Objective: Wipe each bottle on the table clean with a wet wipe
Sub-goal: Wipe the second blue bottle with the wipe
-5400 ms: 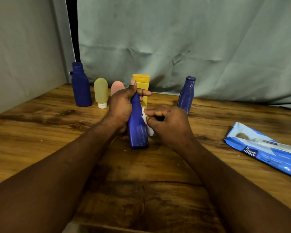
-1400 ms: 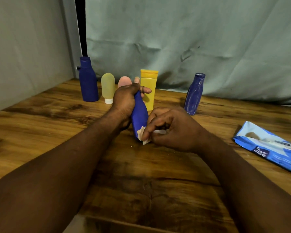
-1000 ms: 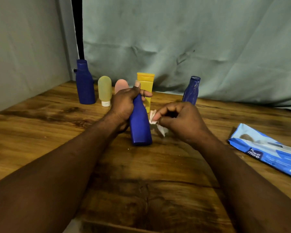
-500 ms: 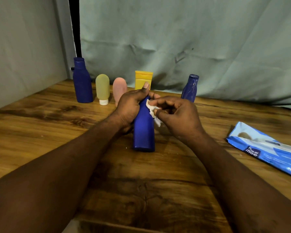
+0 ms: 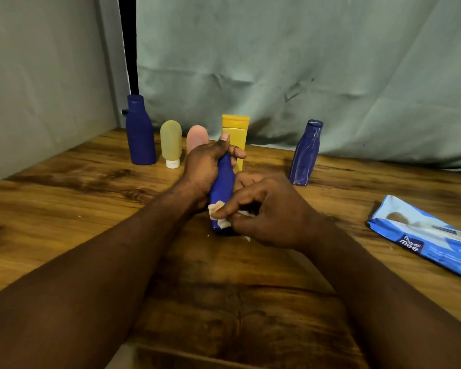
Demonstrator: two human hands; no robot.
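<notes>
My left hand (image 5: pixel 205 166) grips the neck and top of a blue bottle (image 5: pixel 222 187) tilted over the middle of the wooden table (image 5: pixel 64 203). My right hand (image 5: pixel 272 211) pinches a white wet wipe (image 5: pixel 217 213) and presses it against the bottle's lower end. Behind stand a tall blue bottle (image 5: pixel 140 131), a yellow-green tube (image 5: pixel 171 143), a pink tube (image 5: pixel 196 137) partly hidden by my left hand, a yellow tube (image 5: pixel 236 129) and a scuffed blue bottle (image 5: pixel 305 153).
A blue wet-wipe pack (image 5: pixel 431 238) lies flat at the table's right edge. A grey-green cloth backdrop (image 5: pixel 304 62) hangs behind the table, and a plain wall (image 5: pixel 37 75) closes the left side. The table's front edge (image 5: pixel 197 358) is near my arms.
The bottle has tipped from upright to tilted, its base toward me. My right hand has slid the wipe from near the neck down to the lower end.
</notes>
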